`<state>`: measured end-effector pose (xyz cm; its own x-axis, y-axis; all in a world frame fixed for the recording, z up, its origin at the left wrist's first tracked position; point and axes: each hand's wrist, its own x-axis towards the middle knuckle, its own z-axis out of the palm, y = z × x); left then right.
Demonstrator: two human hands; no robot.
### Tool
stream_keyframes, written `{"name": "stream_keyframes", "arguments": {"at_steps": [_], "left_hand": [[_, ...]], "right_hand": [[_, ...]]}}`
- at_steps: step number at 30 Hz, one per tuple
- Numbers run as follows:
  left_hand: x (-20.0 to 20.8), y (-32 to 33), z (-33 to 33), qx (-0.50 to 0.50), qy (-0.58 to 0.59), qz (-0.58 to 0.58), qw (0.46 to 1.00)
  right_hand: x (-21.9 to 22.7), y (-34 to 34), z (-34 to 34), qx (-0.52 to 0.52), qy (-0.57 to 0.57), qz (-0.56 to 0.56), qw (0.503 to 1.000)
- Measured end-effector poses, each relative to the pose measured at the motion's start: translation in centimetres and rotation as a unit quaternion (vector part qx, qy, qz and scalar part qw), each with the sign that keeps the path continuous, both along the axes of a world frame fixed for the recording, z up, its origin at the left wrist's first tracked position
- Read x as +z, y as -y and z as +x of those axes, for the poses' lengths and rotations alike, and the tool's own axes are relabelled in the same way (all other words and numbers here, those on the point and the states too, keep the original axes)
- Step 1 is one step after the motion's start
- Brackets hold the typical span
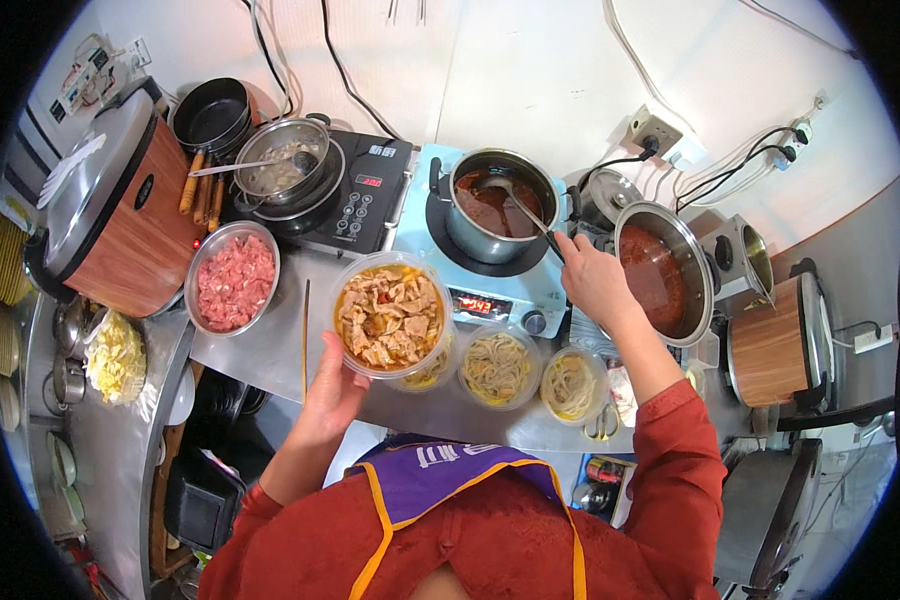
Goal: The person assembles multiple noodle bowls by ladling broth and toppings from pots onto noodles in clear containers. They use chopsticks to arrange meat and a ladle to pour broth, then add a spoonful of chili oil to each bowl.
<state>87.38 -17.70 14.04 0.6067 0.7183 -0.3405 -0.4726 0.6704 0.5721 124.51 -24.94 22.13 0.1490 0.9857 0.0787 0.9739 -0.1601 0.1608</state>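
My left hand [335, 388] grips the side of a clear plastic bowl [374, 373] with sliced cooked meat [390, 312] in yellowish broth. The bowl is partly over another tub of noodles [432, 372]. My right hand [592, 280] is closed round the black handle of a ladle [521, 206]. Its head dips into dark red-brown broth in a steel pot [478, 236], which stands on a light blue induction cooker [410, 232]. Two plastic bowls of pale noodles [501, 368] [571, 386] sit in front of the cooker.
At left are a bowl of raw meat [234, 278], a chopstick [306, 340], a black induction cooker [370, 190] with a pan and strainer [282, 150], and a wood-patterned cooker [135, 215]. At right stand a pot of red broth [652, 275], scissors [601, 424] and another wood-patterned cooker [770, 340].
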Motion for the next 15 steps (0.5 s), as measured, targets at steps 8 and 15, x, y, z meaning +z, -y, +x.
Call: {"name": "stream_keyframes", "arguments": {"at_steps": [8, 15], "left_hand": [[-0.5, -1.0, 3.0, -0.018, -0.015, 0.038, 0.999], [-0.8, -2.1, 4.9, -0.04, -0.004, 0.043, 0.998]], "right_hand": [[3.4, -0.3, 2.2, -0.226, -0.64, 0.01, 0.734], [4.5, 0.9, 1.9, -0.255, -0.68, 0.056, 0.685]]}}
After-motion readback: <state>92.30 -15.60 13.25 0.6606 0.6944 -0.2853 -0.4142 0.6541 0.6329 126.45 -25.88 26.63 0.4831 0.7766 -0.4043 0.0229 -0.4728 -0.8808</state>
